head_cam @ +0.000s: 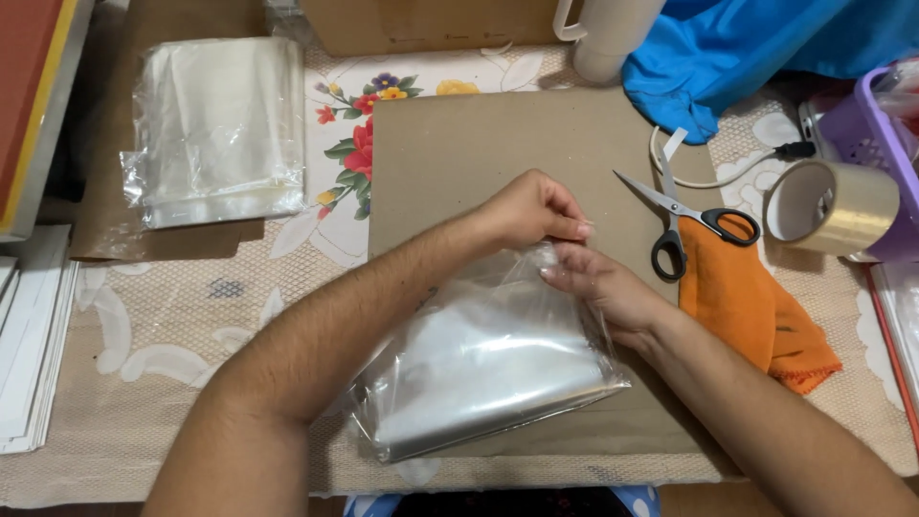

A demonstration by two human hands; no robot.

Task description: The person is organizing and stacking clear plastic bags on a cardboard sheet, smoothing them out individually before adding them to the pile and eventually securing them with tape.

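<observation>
A clear plastic bag (488, 369) with a pale flat stack inside lies on a brown cardboard sheet (450, 144). My left hand (531, 206) pinches the bag's far edge with closed fingers. My right hand (603, 287) grips the same edge just to the right, its fingers under the plastic. Both forearms reach in from the bottom of the view.
Scissors (684, 225) with black handles lie beside an orange cloth (756, 306). At the right stand a roll of tape (833, 206) and a purple basket (876, 134). Another bagged stack (220, 129) is at far left, white sheets (33, 335) at the left edge, blue fabric (756, 48) behind.
</observation>
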